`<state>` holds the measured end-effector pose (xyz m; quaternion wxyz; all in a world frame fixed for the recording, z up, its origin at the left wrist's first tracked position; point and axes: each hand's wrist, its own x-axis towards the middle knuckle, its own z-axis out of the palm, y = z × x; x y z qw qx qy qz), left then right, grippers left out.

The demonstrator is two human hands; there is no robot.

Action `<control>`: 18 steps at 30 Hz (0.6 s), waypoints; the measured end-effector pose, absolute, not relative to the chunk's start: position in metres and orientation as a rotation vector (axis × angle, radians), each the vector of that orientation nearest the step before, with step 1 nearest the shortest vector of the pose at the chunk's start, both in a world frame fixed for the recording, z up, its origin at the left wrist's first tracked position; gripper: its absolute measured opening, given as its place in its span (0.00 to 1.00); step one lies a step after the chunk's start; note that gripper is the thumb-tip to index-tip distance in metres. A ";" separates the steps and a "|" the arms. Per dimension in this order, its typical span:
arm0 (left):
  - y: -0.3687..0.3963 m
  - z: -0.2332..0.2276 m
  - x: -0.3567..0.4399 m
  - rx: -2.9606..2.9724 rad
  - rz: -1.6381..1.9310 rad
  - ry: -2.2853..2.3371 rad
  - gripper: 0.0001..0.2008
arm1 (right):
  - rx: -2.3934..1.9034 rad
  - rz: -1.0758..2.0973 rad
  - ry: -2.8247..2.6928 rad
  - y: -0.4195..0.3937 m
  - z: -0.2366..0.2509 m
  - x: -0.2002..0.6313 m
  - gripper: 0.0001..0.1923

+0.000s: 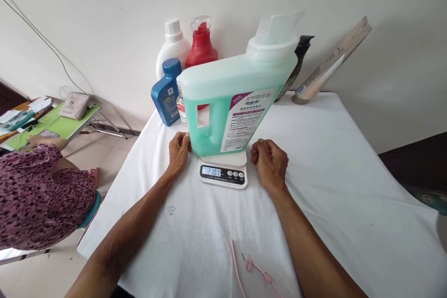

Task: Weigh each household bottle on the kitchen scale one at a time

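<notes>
At the centre of the frame a large translucent jug (233, 98) of green liquid, with a moulded handle, white cap and purple-and-white label, stood on a small white scale (223, 171) reading 2107. The left hand (179, 151), loosely curled, touched the jug's lower corner; the right hand (268, 158) rested fisted, empty, beside the scale.
</notes>
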<state>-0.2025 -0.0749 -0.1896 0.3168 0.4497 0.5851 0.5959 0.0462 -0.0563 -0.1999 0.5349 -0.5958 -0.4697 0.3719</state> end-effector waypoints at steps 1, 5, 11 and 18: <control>-0.075 -0.189 -0.202 1.187 1.564 1.541 0.21 | -1.419 0.887 -1.120 -0.056 -0.200 0.046 0.20; -0.075 -0.189 -0.201 1.181 1.551 1.545 0.20 | -1.414 0.876 -1.136 -0.056 -0.203 0.047 0.21; -0.074 -0.190 -0.202 1.178 1.548 1.544 0.19 | -1.410 0.872 -1.137 -0.056 -0.203 0.047 0.21; -0.075 -0.186 -0.201 1.185 1.524 1.568 0.17 | -1.429 0.868 -1.137 -0.056 -0.200 0.046 0.20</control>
